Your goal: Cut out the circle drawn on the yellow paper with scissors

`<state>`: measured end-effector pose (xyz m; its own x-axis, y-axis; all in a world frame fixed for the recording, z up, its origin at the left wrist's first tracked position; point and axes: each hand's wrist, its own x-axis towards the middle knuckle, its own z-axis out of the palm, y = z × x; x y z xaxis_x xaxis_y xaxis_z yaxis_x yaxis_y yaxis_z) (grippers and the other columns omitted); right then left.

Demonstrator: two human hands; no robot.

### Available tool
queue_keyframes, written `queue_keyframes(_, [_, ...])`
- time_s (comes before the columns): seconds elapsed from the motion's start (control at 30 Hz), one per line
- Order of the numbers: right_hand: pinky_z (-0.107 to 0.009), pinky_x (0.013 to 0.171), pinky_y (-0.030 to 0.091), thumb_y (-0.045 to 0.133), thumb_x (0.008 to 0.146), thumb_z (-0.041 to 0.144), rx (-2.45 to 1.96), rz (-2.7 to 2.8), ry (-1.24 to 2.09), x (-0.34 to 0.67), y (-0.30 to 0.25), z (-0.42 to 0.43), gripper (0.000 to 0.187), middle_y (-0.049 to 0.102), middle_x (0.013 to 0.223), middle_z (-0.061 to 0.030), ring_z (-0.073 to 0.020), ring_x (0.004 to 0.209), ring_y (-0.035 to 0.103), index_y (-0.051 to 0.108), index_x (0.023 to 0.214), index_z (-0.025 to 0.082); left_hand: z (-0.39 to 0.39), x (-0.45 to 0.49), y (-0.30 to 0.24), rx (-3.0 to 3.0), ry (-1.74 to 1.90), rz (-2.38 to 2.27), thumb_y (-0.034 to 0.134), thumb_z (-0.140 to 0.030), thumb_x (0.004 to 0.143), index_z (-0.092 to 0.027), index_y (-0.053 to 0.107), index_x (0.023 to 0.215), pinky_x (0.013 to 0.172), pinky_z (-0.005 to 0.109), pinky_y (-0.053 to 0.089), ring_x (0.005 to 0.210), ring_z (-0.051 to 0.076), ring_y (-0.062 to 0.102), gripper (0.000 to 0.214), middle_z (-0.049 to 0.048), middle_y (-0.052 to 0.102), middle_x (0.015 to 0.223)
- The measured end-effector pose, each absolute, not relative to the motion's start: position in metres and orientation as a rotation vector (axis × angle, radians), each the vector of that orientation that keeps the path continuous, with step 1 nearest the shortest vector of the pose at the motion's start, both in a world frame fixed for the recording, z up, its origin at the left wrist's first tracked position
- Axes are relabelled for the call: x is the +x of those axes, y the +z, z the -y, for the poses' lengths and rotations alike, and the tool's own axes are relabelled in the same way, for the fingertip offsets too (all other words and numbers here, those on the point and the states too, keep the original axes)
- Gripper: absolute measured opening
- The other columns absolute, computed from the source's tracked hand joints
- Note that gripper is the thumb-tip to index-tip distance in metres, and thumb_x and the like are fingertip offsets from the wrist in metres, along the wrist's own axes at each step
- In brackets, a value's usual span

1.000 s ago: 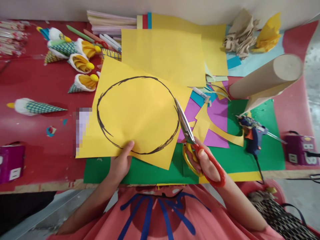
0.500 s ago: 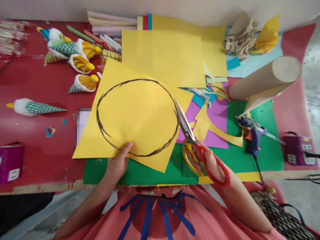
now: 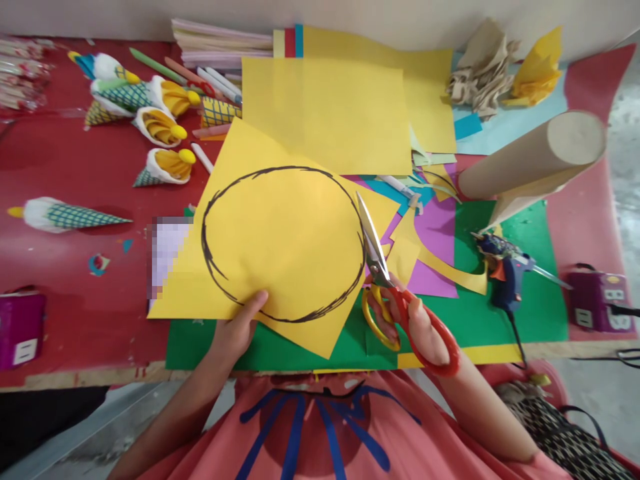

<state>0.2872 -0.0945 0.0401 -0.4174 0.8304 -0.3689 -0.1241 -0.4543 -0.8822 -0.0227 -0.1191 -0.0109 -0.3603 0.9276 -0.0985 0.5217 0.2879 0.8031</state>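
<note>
A yellow sheet of paper with a black hand-drawn oval is held up over the table by my left hand. My left thumb presses on its near edge, and the fingers are hidden underneath. In my right hand is a pair of scissors with one red and one yellow handle loop. Their blades point away from me and lie along the oval's right side. The sheet's right corner reaches out beyond the blades.
Several checkered paper cones lie at the far left. More yellow sheets are stacked at the back. A brown paper roll, a glue gun and paper scraps lie on the right.
The yellow sheet has shifted slightly right and turned a little in my left hand. The scissors have moved only slightly, and their blades look a little closer together.
</note>
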Motion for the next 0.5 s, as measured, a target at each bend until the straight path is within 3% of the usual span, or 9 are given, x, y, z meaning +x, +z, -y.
queue_keyframes(0.17, [-0.024,0.039,0.029,0.035,0.092,0.075,-1.188,1.09,1.888,0.288,0.042,0.095,0.053,0.036,0.064,0.0056,-0.0086,0.044,0.027,0.046,0.087,0.023,0.106,-0.011,0.004,1.149,0.947,-2.104,0.073,-0.035,0.07,-0.026,0.076,0.076,0.114,0.041,0.048,0.098,0.028,0.074,0.011,0.002,0.079,0.085])
queue_keyframes(0.37, [-0.023,0.034,0.024,0.038,0.091,0.077,-1.199,1.084,1.945,0.288,0.045,0.093,0.057,0.037,0.067,0.0061,-0.0075,0.043,0.024,0.051,0.11,0.025,0.101,-0.009,0.012,1.122,0.963,-2.087,0.071,-0.036,0.071,-0.025,0.073,0.07,0.113,0.044,0.049,0.1,0.029,0.074,0.011,0.0038,0.079,0.088])
queue_keyframes(0.5, [-0.021,0.032,0.023,0.043,0.089,0.076,-1.164,1.085,1.949,0.287,0.046,0.089,0.056,0.037,0.065,0.0069,-0.0063,0.04,0.024,0.051,0.109,0.024,0.102,-0.011,0.008,1.154,0.993,-2.078,0.071,-0.036,0.072,-0.026,0.075,0.075,0.11,0.04,0.052,0.097,0.026,0.075,0.011,0.0015,0.079,0.084])
